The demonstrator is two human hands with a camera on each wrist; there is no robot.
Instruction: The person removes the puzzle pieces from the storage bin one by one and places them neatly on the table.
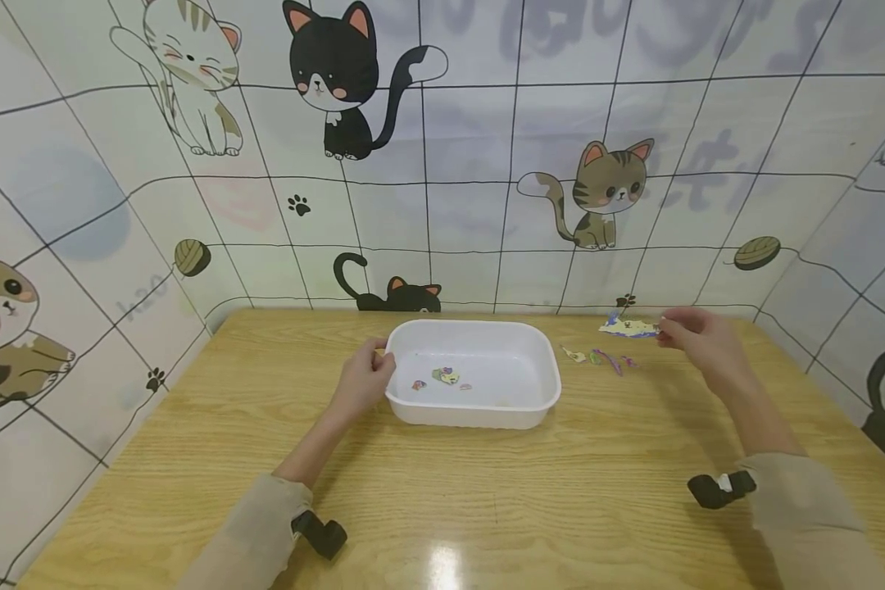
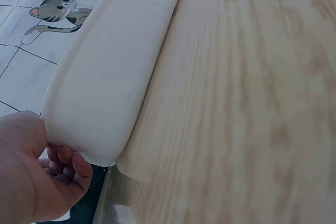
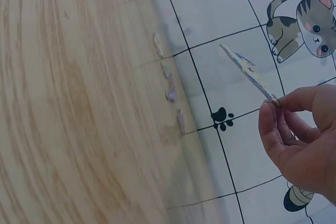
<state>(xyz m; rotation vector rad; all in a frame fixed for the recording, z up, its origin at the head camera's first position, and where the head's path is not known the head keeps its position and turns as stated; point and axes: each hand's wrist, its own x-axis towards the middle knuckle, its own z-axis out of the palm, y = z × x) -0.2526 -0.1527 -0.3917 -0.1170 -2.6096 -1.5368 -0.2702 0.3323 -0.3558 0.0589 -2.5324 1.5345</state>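
A white rectangular plastic tub (image 1: 472, 416) stands on the table, with several small colourful flat pieces (image 1: 446, 375) lying inside. My left hand (image 1: 365, 375) grips its left rim, the thumb on top and the fingers curled underneath, as the left wrist view shows along the tub's outer wall (image 2: 110, 72). Over at the far right, my right hand (image 1: 696, 338) pinches one end of a thin flat blue-and-yellow cutout (image 1: 630, 329) between thumb and fingers. Edge-on in the right wrist view, the cutout (image 3: 249, 74) is raised above the tabletop.
Several small flat pieces (image 1: 608, 360), in purple, green and pale yellow, lie on the table right of the tub. The wooden table (image 1: 442, 492) meets a cloth backdrop (image 1: 472, 213) printed with cats and grid lines along its far edge.
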